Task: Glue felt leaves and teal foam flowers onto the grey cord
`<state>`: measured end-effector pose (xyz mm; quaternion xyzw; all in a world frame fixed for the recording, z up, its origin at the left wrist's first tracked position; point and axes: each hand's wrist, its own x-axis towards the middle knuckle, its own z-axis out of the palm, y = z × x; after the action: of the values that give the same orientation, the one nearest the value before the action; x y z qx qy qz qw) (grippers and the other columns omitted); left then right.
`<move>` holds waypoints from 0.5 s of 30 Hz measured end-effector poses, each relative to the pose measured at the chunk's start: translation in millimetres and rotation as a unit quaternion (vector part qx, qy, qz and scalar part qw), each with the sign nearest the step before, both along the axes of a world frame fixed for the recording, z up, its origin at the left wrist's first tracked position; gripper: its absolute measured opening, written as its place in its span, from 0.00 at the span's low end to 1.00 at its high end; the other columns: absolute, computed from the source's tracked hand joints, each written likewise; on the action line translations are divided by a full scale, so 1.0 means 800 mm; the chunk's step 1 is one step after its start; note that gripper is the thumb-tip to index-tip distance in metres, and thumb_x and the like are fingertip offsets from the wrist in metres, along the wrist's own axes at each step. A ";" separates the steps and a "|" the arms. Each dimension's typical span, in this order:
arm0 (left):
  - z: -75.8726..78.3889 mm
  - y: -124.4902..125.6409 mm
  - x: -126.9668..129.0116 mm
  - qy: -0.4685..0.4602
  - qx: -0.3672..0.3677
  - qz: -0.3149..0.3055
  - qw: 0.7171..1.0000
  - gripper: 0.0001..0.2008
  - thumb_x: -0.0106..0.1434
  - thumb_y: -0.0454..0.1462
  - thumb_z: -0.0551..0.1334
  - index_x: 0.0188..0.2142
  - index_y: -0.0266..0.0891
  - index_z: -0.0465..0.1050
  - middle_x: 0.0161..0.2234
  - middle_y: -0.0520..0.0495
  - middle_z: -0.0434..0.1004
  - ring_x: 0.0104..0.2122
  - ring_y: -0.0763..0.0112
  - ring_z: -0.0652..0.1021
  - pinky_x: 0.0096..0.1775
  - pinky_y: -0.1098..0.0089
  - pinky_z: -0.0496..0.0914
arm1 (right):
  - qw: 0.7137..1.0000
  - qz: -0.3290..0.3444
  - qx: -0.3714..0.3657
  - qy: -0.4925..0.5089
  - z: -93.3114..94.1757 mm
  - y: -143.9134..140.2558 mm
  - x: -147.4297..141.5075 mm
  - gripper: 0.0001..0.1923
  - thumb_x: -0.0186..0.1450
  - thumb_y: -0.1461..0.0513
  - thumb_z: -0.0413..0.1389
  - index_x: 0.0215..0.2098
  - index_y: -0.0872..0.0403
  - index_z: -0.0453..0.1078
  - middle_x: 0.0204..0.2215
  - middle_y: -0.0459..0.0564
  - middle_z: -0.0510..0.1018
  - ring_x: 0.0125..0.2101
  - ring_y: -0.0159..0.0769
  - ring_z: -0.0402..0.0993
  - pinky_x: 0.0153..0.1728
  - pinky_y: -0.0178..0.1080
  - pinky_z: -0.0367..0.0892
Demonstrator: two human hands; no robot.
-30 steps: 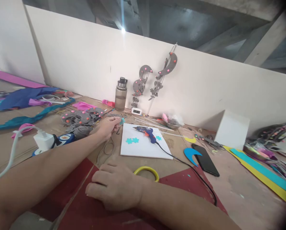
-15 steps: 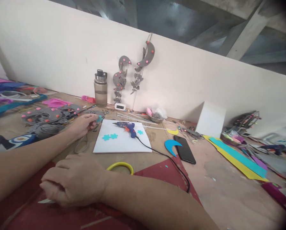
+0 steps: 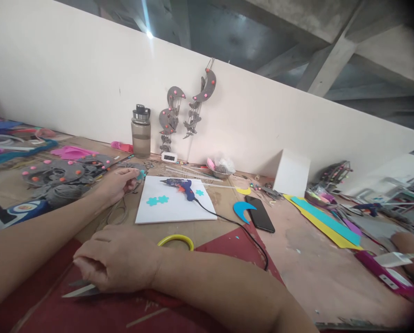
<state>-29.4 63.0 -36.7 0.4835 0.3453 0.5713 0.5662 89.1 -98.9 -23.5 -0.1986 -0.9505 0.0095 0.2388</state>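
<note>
My left hand [image 3: 118, 184] reaches out to the left edge of a white board [image 3: 179, 213] and pinches a small teal foam piece [image 3: 142, 174]. On the board lie a blue glue gun [image 3: 183, 186] and teal foam flowers [image 3: 157, 200]. My right hand [image 3: 118, 263] rests curled, knuckles up, on a dark red sheet [image 3: 228, 252]. Metal scissor blades [image 3: 78, 291] stick out from under its fingers. A yellow ring [image 3: 175, 240] lies just beyond that hand.
Grey foam shapes with pink dots [image 3: 56, 171] are piled at the left. A water bottle [image 3: 141, 132] and hanging grey moons [image 3: 174, 113] stand by the wall. A phone [image 3: 261, 215], blue crescent [image 3: 242, 210], white box [image 3: 292, 173] and coloured strips [image 3: 326, 222] lie at the right.
The view has swung to the right. My right hand slid left across the red sheet, and scissor blades now show beneath it. My left hand keeps the teal piece by the board.
</note>
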 end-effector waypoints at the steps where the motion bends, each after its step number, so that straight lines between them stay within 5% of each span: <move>1: 0.000 0.001 0.000 -0.003 -0.004 -0.001 1.000 0.06 0.51 0.34 0.67 0.27 0.34 0.71 0.19 0.53 0.64 0.18 0.81 0.62 0.18 0.78 0.53 | 1.000 -0.005 -0.002 0.000 -0.001 0.001 0.000 0.15 0.68 0.58 0.41 0.38 0.54 0.67 0.36 0.44 0.77 0.39 0.28 0.70 0.45 0.31 0.63; 7: 0.003 0.005 -0.003 -0.030 -0.023 0.005 0.999 0.07 0.49 0.33 0.67 0.27 0.33 0.71 0.21 0.53 0.66 0.19 0.82 0.64 0.17 0.78 0.55 | 1.000 0.000 -0.008 -0.012 0.002 -0.003 -0.003 0.14 0.67 0.62 0.42 0.46 0.55 0.64 0.38 0.46 0.77 0.40 0.29 0.70 0.45 0.32 0.63; 11: 0.005 0.001 -0.002 -0.035 -0.029 0.004 0.999 0.09 0.48 0.34 0.68 0.26 0.34 0.70 0.20 0.54 0.65 0.18 0.82 0.64 0.17 0.79 0.55 | 1.000 0.008 0.009 0.011 0.027 0.010 0.012 0.12 0.66 0.64 0.44 0.45 0.56 0.64 0.37 0.47 0.76 0.42 0.28 0.69 0.47 0.32 0.61; 13: 0.006 0.000 -0.001 -0.025 -0.029 0.000 0.999 0.10 0.48 0.35 0.68 0.24 0.34 0.68 0.18 0.54 0.63 0.17 0.81 0.63 0.17 0.79 0.54 | 0.994 -0.073 0.017 0.076 0.044 0.032 0.035 0.11 0.66 0.62 0.45 0.44 0.54 0.65 0.38 0.48 0.75 0.43 0.30 0.68 0.47 0.34 0.61; 15: 0.005 0.001 -0.001 -0.027 -0.022 -0.006 0.999 0.11 0.48 0.36 0.68 0.23 0.34 0.67 0.17 0.55 0.62 0.16 0.82 0.63 0.16 0.79 0.53 | 0.961 -0.248 -0.003 0.120 0.057 0.063 0.067 0.12 0.68 0.62 0.42 0.43 0.55 0.66 0.40 0.51 0.74 0.43 0.33 0.68 0.47 0.38 0.61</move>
<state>-29.9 64.1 -32.5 0.4579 0.3393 0.5729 0.5890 142.5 -48.9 21.9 -0.4268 -0.8356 -0.0232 0.3451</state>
